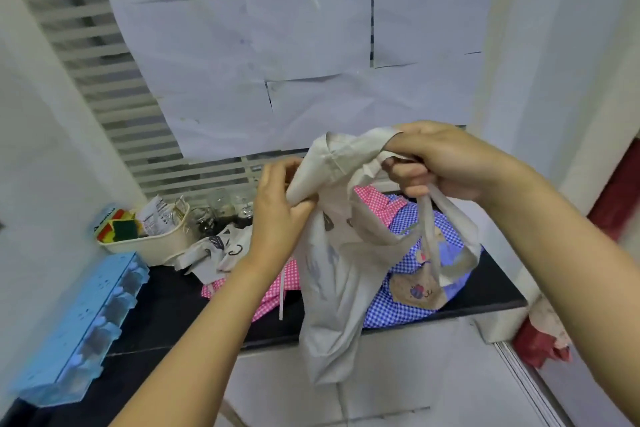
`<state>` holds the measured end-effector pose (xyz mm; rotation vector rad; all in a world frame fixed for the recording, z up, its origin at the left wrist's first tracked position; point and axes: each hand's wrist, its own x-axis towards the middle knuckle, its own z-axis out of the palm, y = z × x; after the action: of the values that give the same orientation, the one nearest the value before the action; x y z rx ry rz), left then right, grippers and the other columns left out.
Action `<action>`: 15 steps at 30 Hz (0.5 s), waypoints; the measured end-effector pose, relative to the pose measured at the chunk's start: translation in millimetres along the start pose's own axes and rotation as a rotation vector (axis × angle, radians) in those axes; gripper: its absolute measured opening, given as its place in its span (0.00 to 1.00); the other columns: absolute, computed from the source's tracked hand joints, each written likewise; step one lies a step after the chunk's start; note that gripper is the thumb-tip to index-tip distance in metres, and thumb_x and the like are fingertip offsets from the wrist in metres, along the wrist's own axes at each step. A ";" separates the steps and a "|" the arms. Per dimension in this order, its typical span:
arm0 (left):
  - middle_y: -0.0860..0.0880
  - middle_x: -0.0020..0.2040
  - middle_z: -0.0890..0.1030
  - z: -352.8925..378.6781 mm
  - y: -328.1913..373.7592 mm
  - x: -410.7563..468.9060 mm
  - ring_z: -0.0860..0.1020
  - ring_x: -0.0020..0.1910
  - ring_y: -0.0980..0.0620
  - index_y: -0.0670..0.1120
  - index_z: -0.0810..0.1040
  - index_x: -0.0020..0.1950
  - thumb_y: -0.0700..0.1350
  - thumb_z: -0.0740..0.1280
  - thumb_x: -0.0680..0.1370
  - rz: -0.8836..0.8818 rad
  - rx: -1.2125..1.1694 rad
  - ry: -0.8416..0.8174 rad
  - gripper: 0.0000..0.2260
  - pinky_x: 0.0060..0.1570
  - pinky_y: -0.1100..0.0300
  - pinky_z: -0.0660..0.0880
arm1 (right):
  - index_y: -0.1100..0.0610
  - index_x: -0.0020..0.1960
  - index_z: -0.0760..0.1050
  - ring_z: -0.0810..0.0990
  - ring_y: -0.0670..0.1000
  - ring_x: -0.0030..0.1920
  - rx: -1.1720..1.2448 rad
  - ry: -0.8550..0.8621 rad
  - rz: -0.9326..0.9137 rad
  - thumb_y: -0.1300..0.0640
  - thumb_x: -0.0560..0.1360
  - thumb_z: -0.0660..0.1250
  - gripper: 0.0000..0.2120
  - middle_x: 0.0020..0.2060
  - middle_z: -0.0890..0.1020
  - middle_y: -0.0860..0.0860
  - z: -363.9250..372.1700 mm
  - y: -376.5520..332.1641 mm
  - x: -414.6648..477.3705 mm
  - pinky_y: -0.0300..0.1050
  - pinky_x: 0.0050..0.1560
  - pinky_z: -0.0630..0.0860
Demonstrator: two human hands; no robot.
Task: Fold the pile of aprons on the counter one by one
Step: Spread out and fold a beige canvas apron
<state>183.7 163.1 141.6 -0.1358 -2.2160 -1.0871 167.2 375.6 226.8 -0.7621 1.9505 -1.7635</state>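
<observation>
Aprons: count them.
4: beige apron held by left hand and right hand; pink checked apron and blue checked apron on the counter; white printed apron at their left. Others possibly hidden.

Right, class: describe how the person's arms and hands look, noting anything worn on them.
The left hand and right hand are bare: no gloves, rings or watch show. Both forearms are uncovered too; no sleeve reaches into view.

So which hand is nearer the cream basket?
Left. The left hand grips the beige apron just right of the basket; the right hand grips it farther right, on the apron's other side.
</observation>
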 end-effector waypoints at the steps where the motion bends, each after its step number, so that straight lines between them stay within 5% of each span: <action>1: 0.53 0.43 0.78 -8.3 13.1 -6.1 0.76 0.39 0.59 0.46 0.77 0.51 0.36 0.69 0.73 -0.041 -0.079 -0.071 0.10 0.37 0.64 0.73 | 0.63 0.43 0.71 0.54 0.45 0.23 0.004 0.039 0.000 0.63 0.80 0.53 0.11 0.25 0.58 0.51 -0.2 -6.0 -11.6 0.36 0.22 0.56; 3: 0.55 0.35 0.81 -22.5 38.6 -13.5 0.78 0.34 0.59 0.46 0.79 0.46 0.39 0.69 0.76 -0.219 -0.300 -0.391 0.02 0.33 0.63 0.73 | 0.61 0.35 0.70 0.56 0.44 0.23 -0.060 0.163 -0.005 0.63 0.80 0.55 0.15 0.24 0.60 0.50 -11.4 -16.5 -19.8 0.35 0.22 0.58; 5: 0.52 0.41 0.84 -35.0 59.9 -18.5 0.82 0.39 0.54 0.45 0.79 0.50 0.44 0.70 0.75 -0.412 -0.469 -0.820 0.06 0.39 0.61 0.78 | 0.59 0.31 0.72 0.60 0.45 0.24 -0.251 0.284 0.001 0.65 0.78 0.58 0.16 0.25 0.63 0.51 -30.7 -23.4 -20.8 0.37 0.25 0.61; 8: 0.50 0.44 0.85 -50.1 70.0 -20.0 0.83 0.42 0.54 0.46 0.81 0.51 0.44 0.76 0.69 -0.470 -0.636 -1.153 0.12 0.41 0.61 0.79 | 0.65 0.42 0.79 0.74 0.50 0.35 -0.494 0.336 0.096 0.64 0.75 0.65 0.06 0.35 0.77 0.57 -57.4 -18.7 -21.0 0.40 0.37 0.72; 10: 0.46 0.47 0.85 -50.9 67.0 -19.2 0.83 0.44 0.51 0.44 0.85 0.48 0.50 0.81 0.62 -0.546 -0.745 -1.106 0.18 0.42 0.60 0.80 | 0.58 0.44 0.82 0.79 0.53 0.43 -0.591 0.352 0.158 0.62 0.74 0.67 0.04 0.41 0.82 0.58 -68.7 -2.9 -18.4 0.44 0.46 0.74; 12: 0.44 0.49 0.84 -46.3 62.9 -18.4 0.83 0.46 0.50 0.44 0.86 0.47 0.51 0.73 0.69 -0.662 -0.863 -0.952 0.14 0.46 0.59 0.80 | 0.54 0.48 0.81 0.79 0.56 0.52 -0.665 0.372 0.242 0.59 0.72 0.71 0.05 0.49 0.83 0.55 -74.1 15.1 -21.6 0.48 0.55 0.73; 15: 0.45 0.53 0.83 -36.4 59.6 -13.2 0.82 0.49 0.50 0.44 0.83 0.54 0.49 0.65 0.73 -0.718 -0.898 -0.735 0.15 0.48 0.58 0.79 | 0.57 0.68 0.70 0.72 0.55 0.66 -0.758 0.420 0.408 0.55 0.68 0.77 0.32 0.66 0.73 0.53 -77.4 41.9 -33.3 0.48 0.65 0.68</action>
<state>234.2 177.4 189.6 -0.1329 -2.2058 -2.7503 139.2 458.7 192.7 -0.1532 2.8533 -0.9719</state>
